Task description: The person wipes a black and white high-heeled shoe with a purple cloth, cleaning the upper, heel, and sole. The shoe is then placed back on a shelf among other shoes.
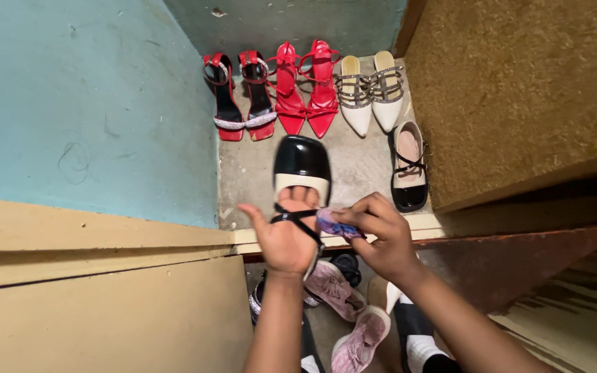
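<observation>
Overhead, left hand (286, 238) grips glossy black shoe (302, 162); right hand (380, 238) pinches crumpled purple cloth (333, 224).

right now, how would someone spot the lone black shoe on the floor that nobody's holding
Look at the grey floor beyond the step, where a row of heels stands against the far wall. Below the white studded pair, beside the brown panel, lies a single black patent shoe. It alone is black with a pale insole and thin straps, and has no partner beside it.

Soft even light, sharp centre — dim lower right, edges stretched
</observation>
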